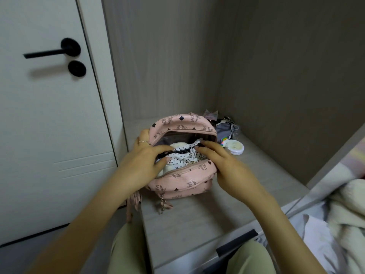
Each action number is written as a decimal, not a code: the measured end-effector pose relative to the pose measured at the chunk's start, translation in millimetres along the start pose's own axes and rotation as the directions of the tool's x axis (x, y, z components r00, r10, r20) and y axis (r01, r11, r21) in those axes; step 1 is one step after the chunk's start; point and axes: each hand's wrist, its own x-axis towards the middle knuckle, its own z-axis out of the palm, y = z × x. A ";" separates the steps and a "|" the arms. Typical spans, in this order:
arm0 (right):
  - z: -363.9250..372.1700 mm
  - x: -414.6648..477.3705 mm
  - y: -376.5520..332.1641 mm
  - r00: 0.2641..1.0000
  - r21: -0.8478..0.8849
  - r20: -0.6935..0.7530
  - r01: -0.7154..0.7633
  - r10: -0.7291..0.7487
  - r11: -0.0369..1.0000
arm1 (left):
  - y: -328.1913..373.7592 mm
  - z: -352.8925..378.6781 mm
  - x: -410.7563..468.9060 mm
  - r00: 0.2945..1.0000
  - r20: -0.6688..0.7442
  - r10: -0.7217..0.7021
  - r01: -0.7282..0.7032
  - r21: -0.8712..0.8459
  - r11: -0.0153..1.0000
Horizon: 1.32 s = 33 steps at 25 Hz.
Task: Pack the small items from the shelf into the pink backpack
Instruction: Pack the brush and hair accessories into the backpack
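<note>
While the left hand (144, 157) and right hand (225, 165) press straight fingers (210, 146) onto white polka-dot cloth (183, 159) inside the pink printed backpack (185, 182), contents are being tamped; next, likely, fetching the round cream case (237, 146).

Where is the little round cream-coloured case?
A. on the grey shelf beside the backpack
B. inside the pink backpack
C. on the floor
A: the round cream-coloured case lies on the grey shelf, just right of the open pink patterned backpack, not inside it.
</note>
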 end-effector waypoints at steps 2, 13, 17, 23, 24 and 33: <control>-2.3 -0.7 1.2 1.000 0.020 0.027 0.006 -0.006 1.000 | 4.0 -4.3 3.2 0.989 -0.148 0.029 -0.030 -0.005 1.000; 10.0 -9.1 7.7 0.974 0.072 -0.225 0.001 0.015 0.997 | 16.2 10.3 5.0 0.942 -0.335 0.002 -0.071 -0.193 0.979; 18.4 -6.4 8.8 0.991 0.197 -0.129 -0.005 0.031 0.980 | 16.9 14.7 10.3 0.934 -0.356 -0.028 -0.028 -0.151 0.988; 15.3 -7.1 1.3 0.984 0.226 -0.173 0.007 0.033 0.974 | 12.6 18.8 14.4 0.930 -0.361 -0.068 0.017 -0.143 0.990; 14.7 -6.4 0.9 0.985 0.210 -0.171 0.018 0.019 0.977 | 12.4 19.8 14.1 0.928 -0.367 -0.070 0.023 -0.132 0.991; 9.8 0.7 8.7 0.996 0.245 -0.085 0.038 -0.018 0.969 | 8.1 11.6 18.8 0.952 -0.287 -0.104 0.048 -0.196 0.979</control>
